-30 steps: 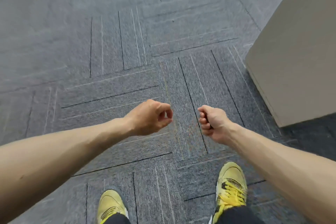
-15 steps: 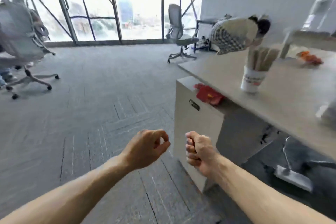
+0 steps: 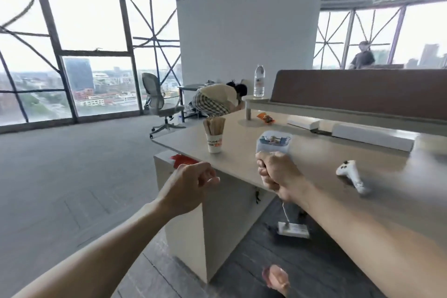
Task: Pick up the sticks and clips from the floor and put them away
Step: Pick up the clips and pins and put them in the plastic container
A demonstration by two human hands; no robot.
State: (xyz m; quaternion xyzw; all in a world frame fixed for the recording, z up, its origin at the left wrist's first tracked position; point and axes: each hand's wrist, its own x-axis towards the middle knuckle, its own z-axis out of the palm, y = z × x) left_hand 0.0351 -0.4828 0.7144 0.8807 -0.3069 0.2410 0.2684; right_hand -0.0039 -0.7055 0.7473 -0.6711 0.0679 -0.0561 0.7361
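A white paper cup [image 3: 214, 144] full of flat wooden sticks [image 3: 214, 126] stands on the beige desk [image 3: 242, 159] near its left end. To its right sits a small clear plastic box [image 3: 274, 143] with little coloured items inside, blurred. My right hand [image 3: 275, 173] is a tight fist over the desk's front edge, just in front of that box. My left hand [image 3: 191, 186] hovers left of the desk with fingers curled and thumb against the index finger. Nothing shows inside either fist.
A white game controller [image 3: 350, 174] lies on the desk at right. A white cabinet [image 3: 188, 232] under the desk carries a red object [image 3: 183, 159]. A power strip [image 3: 292, 228] lies on the floor. Behind are an office chair [image 3: 159, 104], a water bottle [image 3: 259, 81] and a bent-over person [image 3: 217, 100].
The view has lifted from the carpet and my shoes to the desk. Both fists rose with it; the right one now reaches over the desk edge near the clear box.
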